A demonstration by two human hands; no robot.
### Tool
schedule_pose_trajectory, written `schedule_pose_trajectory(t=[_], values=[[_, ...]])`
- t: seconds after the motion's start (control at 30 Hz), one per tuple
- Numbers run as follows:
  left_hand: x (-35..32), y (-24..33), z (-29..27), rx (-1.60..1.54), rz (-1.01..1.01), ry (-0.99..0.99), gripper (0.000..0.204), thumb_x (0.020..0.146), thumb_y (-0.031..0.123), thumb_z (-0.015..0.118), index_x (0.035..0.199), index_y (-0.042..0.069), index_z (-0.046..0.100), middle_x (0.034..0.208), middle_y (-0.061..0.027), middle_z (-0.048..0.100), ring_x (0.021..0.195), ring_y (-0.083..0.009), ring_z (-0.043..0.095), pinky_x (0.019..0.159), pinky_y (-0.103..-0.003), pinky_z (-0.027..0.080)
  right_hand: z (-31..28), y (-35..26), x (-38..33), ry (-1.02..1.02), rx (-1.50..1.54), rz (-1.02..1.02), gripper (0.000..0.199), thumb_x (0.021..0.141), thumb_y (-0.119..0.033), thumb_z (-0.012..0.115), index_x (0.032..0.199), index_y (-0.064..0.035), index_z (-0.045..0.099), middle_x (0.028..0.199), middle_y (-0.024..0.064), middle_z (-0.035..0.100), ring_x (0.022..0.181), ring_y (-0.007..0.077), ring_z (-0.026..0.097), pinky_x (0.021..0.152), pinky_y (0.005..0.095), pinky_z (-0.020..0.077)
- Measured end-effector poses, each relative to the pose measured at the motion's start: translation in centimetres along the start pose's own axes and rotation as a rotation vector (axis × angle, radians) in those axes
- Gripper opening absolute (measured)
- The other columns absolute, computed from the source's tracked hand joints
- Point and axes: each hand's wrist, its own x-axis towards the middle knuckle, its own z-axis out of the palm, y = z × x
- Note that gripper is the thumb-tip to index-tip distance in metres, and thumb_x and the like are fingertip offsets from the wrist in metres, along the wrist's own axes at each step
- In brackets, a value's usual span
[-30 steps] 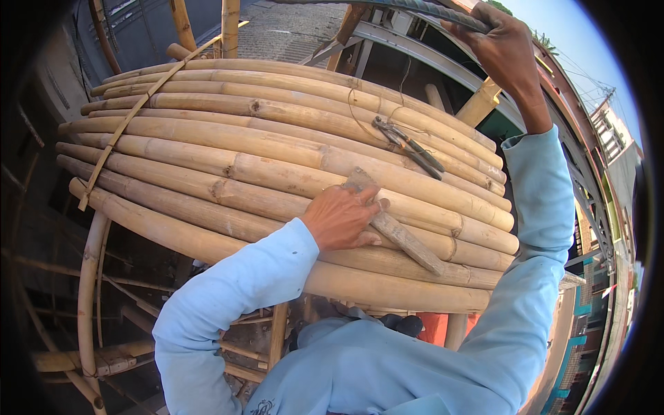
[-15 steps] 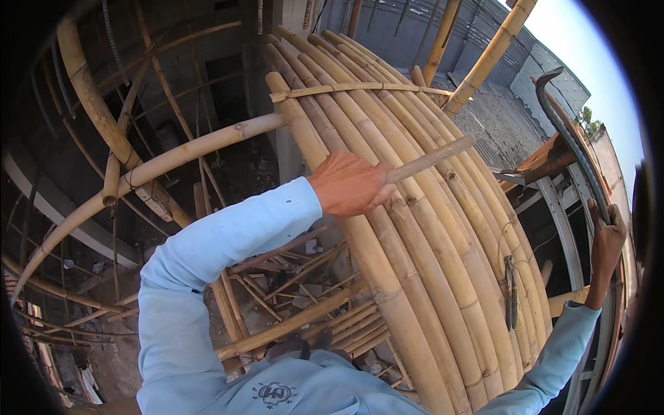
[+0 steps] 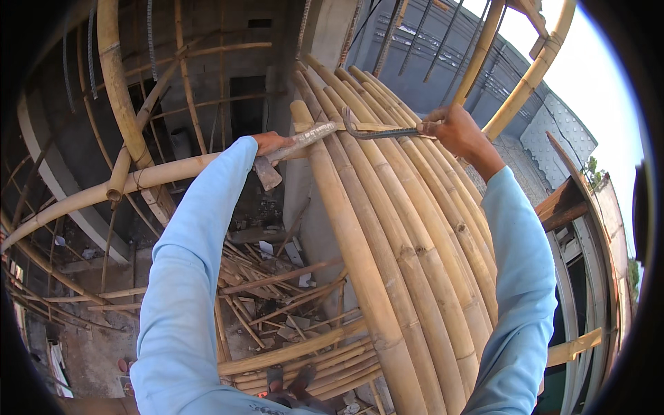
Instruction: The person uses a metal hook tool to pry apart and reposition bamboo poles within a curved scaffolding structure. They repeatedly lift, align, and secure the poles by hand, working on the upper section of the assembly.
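Rebar [image 3: 387, 133] hangs or rests, I cannot tell which, over the strip [image 3: 302, 127] across the bamboo [image 3: 404, 228], its hooked end beside the pale tip of the tool [image 3: 309, 138]. The right hand [image 3: 455, 131] is closed round its straight end; the left hand [image 3: 272, 142] clasps the tool. Done well, this likely wants both grips firm, hook steady, knuckles clear.

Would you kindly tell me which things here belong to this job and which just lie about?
Apparently in use:
- bent ridged bar, right hand
- greyish tool, left hand
- bamboo poles
- crosswise strip

Apparently just lying about:
- scattered sticks below
- pale scraps
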Motion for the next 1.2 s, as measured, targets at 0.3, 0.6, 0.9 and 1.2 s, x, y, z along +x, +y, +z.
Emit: schedule_pose_trajectory(t=[0.3,0.6,0.9,1.2], values=[[1.5,-2.9,0.7,0.373,0.093,0.237,0.071,0.096,0.066,0.053,0.086,-0.001,0.073,0.079,-0.0140,0.072,0.081,-0.0272,0.071,0.081,-0.042,0.053,8.2,-2.4,8.2,-0.150,0.060,0.124,0.026,0.092,-0.015,0.069,0.091,0.0110,0.072,0.073,0.0116,0.061,0.068,0.0222,0.054,0.061,0.0424,0.0451],[-1.6,0.4,0.2,1.025,0.234,0.504,0.057,0.097,0.055,0.057,0.105,0.001,0.074,0.103,-0.0190,0.076,0.100,-0.0346,0.072,0.090,-0.047,0.055,4.3,-6.1,7.7,-0.317,0.186,0.294,0.020,0.091,-0.015,0.069,0.090,0.0054,0.070,0.064,0.0069,0.050,0.051,0.0135,0.037,0.044,0.0329,0.0253],[-1.6,-0.2,0.7,1.115,0.333,0.608,0.051,0.095,0.051,0.060,0.088,0.004,0.078,0.083,-0.0179,0.075,0.082,-0.0349,0.073,0.076,-0.046,0.056,1.5,-9.7,12.3,-0.414,-0.189,0.170,0.018,0.093,-0.017,0.068,0.098,0.0000,0.068,0.073,0.0073,0.059,0.051,0.0129,0.041,0.042,0.0313,0.0266],[-1.8,-0.2,1.2,1.093,0.347,0.629,0.050,0.095,0.052,0.060,0.088,0.006,0.078,0.083,-0.0160,0.075,0.081,-0.0332,0.074,0.076,-0.045,0.056,1.5,-10.5,18.4,-0.443,-0.285,0.247,0.015,0.097,-0.025,0.065,0.093,-0.0116,0.070,0.071,-0.0019,0.056,0.052,0.0102,0.041,0.045,0.0302,0.0285]])
